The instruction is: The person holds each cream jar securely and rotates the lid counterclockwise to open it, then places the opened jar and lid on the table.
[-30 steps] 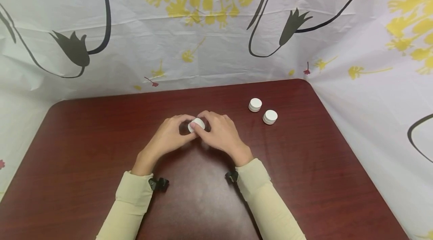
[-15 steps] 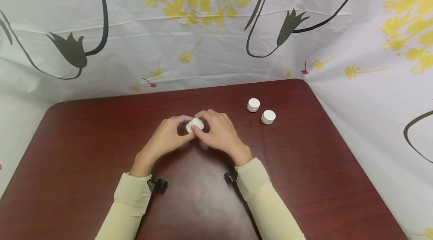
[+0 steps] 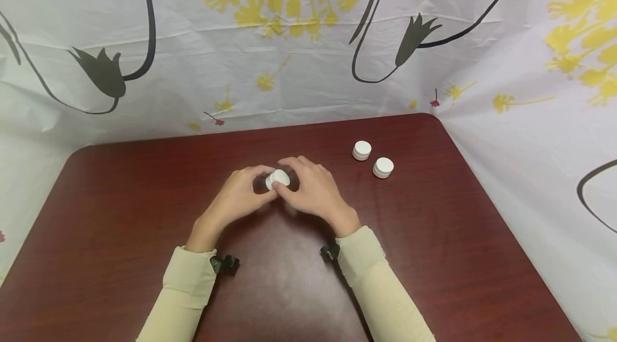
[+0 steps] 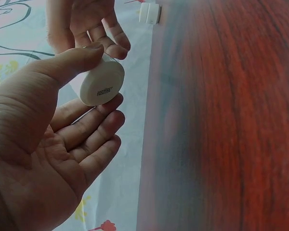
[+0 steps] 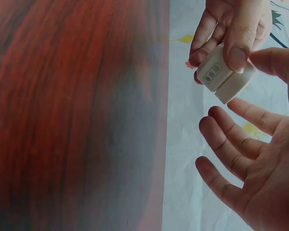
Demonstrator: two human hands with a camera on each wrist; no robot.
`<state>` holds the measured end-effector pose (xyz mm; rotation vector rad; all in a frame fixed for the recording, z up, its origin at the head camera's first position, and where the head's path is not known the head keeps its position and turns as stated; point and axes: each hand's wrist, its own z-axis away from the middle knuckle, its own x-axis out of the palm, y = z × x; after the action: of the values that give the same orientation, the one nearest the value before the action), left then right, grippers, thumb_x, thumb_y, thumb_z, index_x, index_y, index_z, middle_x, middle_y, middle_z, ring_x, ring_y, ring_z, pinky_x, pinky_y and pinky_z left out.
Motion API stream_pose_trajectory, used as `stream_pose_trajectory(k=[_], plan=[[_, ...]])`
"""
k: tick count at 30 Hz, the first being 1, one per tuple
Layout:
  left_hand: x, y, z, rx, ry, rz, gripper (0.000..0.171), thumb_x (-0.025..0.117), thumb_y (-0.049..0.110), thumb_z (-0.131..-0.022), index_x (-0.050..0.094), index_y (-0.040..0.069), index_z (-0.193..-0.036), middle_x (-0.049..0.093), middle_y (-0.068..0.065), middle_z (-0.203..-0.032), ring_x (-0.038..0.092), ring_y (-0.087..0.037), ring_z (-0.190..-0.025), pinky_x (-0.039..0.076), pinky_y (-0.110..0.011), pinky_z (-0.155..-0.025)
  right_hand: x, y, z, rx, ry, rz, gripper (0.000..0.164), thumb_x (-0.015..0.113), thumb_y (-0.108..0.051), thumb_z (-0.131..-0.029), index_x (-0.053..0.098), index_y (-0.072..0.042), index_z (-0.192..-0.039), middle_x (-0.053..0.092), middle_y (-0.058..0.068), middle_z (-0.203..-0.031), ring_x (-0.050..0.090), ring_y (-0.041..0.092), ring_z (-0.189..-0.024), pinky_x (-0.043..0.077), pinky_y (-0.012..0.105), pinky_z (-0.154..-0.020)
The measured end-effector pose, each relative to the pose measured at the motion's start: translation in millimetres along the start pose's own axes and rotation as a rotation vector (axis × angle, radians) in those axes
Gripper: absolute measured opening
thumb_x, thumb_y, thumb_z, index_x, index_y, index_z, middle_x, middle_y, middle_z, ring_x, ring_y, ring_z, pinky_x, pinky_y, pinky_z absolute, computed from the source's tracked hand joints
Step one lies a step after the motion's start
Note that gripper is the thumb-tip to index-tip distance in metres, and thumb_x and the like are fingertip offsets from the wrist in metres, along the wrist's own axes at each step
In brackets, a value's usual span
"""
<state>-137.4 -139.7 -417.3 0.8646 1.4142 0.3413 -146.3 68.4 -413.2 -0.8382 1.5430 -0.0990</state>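
Observation:
Between both hands, over the middle of the table, is a small white jar (image 3: 277, 179), tilted so its lid faces right. My left hand (image 3: 245, 192) pinches the jar's body between thumb and fingers. The left wrist view shows its round base (image 4: 103, 84) with small dark print; in the right wrist view a boxed label (image 5: 213, 72) marks the side. My right hand (image 3: 313, 187) has its thumb and index finger at opposite edges of the lid (image 5: 235, 87), its other fingers spread away. A thin seam runs between lid and body.
Two similar white jars, one farther back (image 3: 362, 150) and one nearer (image 3: 383, 167), stand at the back right of the dark red wooden table (image 3: 120, 224). A white patterned cloth (image 3: 308, 80) hangs behind and beside the table.
My right thumb has slid round the lid's edge toward me, showing more of the lid's top. My left hand keeps its hold on the jar; the two other jars stay put.

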Motion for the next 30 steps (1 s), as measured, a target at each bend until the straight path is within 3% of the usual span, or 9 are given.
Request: stream_pose_trajectory(k=[4,10,13,24,30], plan=[[0.0,1.3,1.1,0.001,-0.005,-0.010,0.044,0.083,0.032,-0.091,0.074,0.012,-0.128,0.077,-0.008,-0.125,0.070,-0.029,-0.119,0.054,-0.052,-0.106,-0.1,-0.3,0.7,0.053,0.011,-0.012,0.055,0.065,-0.060,-0.096,0.067,-0.022,-0.136,0.074,-0.002,-0.119,0.072,0.021,-0.101,0.058,0.047,-0.087],[-0.9,4.7,0.4,0.000,-0.003,-0.019,0.047,0.084,0.038,-0.090,0.074,0.014,-0.130,0.077,-0.006,-0.126,0.070,-0.029,-0.120,0.055,-0.051,-0.105,0.9,-0.3,-2.0,0.086,0.039,-0.029,0.038,0.062,-0.061,-0.099,0.074,-0.025,-0.107,0.067,-0.010,-0.078,0.062,0.009,-0.071,0.051,0.035,-0.065],[-1.2,5.4,0.3,-0.006,-0.010,-0.023,0.048,0.084,0.038,-0.090,0.074,0.014,-0.130,0.076,-0.006,-0.127,0.070,-0.029,-0.121,0.054,-0.051,-0.106,0.6,-0.6,-3.0,0.083,0.042,-0.034,0.033,0.064,-0.058,-0.099,0.073,-0.026,-0.100,0.063,-0.011,-0.074,0.058,0.008,-0.067,0.047,0.032,-0.062],[0.9,1.1,-0.2,0.009,-0.007,-0.011,0.042,0.082,0.031,-0.091,0.074,0.013,-0.129,0.076,-0.007,-0.127,0.070,-0.028,-0.119,0.055,-0.050,-0.104,0.8,-0.6,-1.6,0.049,0.007,-0.044,0.025,0.067,-0.047,-0.099,0.072,-0.026,-0.111,0.064,-0.010,-0.088,0.059,0.008,-0.077,0.049,0.033,-0.068],[3.4,-1.7,0.2,0.039,0.009,-0.025,0.046,0.081,0.027,-0.092,0.071,0.010,-0.133,0.075,-0.010,-0.130,0.070,-0.029,-0.122,0.055,-0.051,-0.105,1.9,0.1,0.1,0.053,-0.003,-0.043,0.035,0.066,-0.039,-0.095,0.070,-0.025,-0.127,0.065,-0.006,-0.095,0.060,0.011,-0.078,0.051,0.036,-0.069]])
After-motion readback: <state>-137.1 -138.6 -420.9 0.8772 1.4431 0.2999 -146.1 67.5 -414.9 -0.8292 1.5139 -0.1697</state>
